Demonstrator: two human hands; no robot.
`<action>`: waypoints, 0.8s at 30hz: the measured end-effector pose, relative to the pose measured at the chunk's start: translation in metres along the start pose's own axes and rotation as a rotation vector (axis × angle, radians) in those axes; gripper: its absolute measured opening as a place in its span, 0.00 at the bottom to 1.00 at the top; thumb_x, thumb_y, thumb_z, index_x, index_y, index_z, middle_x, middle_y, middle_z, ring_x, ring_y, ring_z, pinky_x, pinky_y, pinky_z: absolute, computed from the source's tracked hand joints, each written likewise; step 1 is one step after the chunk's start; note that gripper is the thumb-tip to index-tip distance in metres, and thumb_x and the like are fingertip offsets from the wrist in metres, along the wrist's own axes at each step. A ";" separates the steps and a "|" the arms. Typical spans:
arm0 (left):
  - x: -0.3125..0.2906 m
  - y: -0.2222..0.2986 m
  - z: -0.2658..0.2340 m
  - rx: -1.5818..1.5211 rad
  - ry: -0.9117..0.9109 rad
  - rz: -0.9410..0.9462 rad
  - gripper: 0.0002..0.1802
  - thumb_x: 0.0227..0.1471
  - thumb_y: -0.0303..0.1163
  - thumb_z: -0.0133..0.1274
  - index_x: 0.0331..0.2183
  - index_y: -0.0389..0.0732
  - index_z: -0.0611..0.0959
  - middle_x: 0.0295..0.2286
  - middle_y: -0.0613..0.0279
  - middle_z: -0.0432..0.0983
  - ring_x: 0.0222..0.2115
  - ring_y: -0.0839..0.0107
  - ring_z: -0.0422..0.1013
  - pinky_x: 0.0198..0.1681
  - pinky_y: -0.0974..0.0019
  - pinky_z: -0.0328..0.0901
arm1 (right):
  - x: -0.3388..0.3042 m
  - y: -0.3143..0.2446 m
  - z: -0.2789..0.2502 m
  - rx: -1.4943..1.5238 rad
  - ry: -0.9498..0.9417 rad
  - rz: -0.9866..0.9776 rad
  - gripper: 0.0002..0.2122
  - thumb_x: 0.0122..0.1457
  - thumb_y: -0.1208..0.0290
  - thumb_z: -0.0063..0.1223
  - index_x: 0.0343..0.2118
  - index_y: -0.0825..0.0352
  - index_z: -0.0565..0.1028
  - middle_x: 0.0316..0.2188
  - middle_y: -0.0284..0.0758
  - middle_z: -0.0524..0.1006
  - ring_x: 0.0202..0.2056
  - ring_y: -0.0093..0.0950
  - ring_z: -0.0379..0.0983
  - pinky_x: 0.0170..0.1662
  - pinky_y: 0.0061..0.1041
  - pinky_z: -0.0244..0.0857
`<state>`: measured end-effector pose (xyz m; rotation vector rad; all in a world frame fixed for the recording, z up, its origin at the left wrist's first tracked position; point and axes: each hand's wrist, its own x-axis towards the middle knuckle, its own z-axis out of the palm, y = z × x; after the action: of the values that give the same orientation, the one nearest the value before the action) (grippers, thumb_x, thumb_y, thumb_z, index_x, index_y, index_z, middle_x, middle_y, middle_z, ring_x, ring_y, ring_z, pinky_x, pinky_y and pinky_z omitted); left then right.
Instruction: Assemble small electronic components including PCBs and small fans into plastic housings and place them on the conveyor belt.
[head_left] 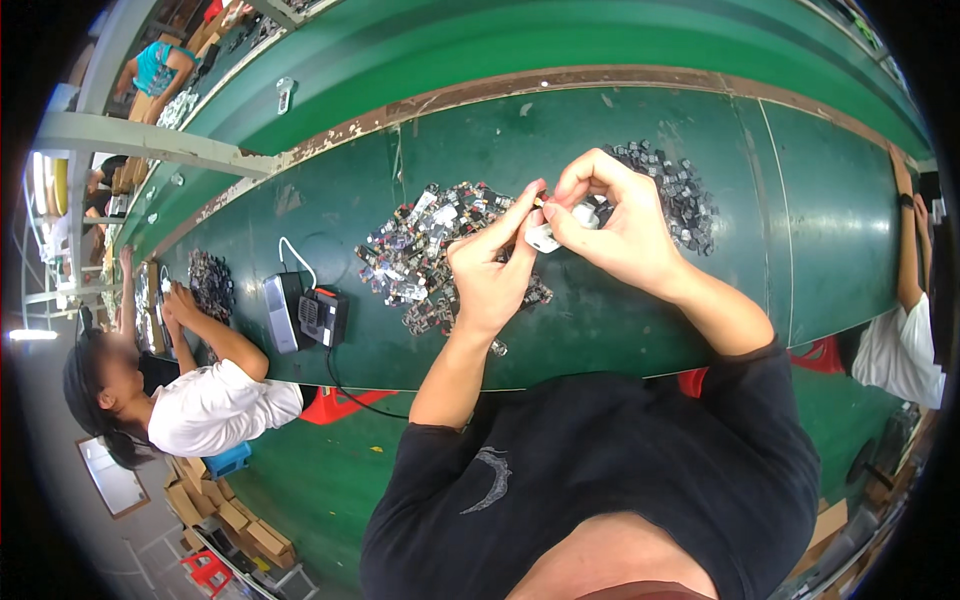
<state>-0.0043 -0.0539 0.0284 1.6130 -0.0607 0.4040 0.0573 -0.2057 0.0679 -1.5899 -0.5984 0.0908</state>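
Note:
Both hands meet above the middle of the green table, fingertips nearly touching. My left hand (492,272) is closed in a pinch on a small electronic part (541,201) with a reddish and pale end. My right hand (632,228) pinches at the same part from the other side. A small white piece (541,238) shows just under the fingertips, and I cannot tell whether it belongs to that part. Beside my left hand spreads a pile of mixed small electronic parts (420,245). Beyond my right hand lies a heap of small black pieces (686,195).
Left of the pile stand a grey-and-black boxy device (283,312) and a smaller black one (325,316), with a cable trailing off the near edge. A person in white (205,410) works at the far left beside another dark heap (210,285). Another person's arm (908,240) rests at the right end.

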 end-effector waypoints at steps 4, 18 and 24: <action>0.001 -0.003 0.004 0.090 0.030 0.134 0.22 0.47 0.14 0.53 0.47 0.33 0.78 0.43 0.49 0.77 0.40 0.70 0.76 0.45 0.71 0.69 | -0.001 0.004 -0.001 0.073 0.003 0.018 0.07 0.50 0.78 0.59 0.30 0.71 0.72 0.26 0.32 0.76 0.31 0.19 0.73 0.39 0.22 0.69; 0.003 0.005 0.002 0.258 -0.026 0.266 0.21 0.46 0.13 0.52 0.45 0.32 0.79 0.42 0.47 0.77 0.41 0.63 0.76 0.46 0.68 0.70 | -0.001 0.009 -0.008 0.247 -0.116 0.133 0.07 0.51 0.82 0.58 0.27 0.68 0.70 0.29 0.30 0.74 0.36 0.19 0.72 0.44 0.21 0.66; 0.013 0.008 -0.012 -0.059 -0.163 -0.011 0.17 0.53 0.21 0.53 0.47 0.29 0.77 0.46 0.47 0.75 0.46 0.65 0.73 0.51 0.67 0.66 | 0.013 0.006 -0.020 0.159 -0.177 0.096 0.07 0.52 0.79 0.60 0.28 0.68 0.71 0.29 0.30 0.74 0.35 0.19 0.72 0.44 0.23 0.67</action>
<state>0.0025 -0.0401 0.0406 1.5852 -0.1860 0.2592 0.0789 -0.2182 0.0683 -1.4644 -0.6358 0.3453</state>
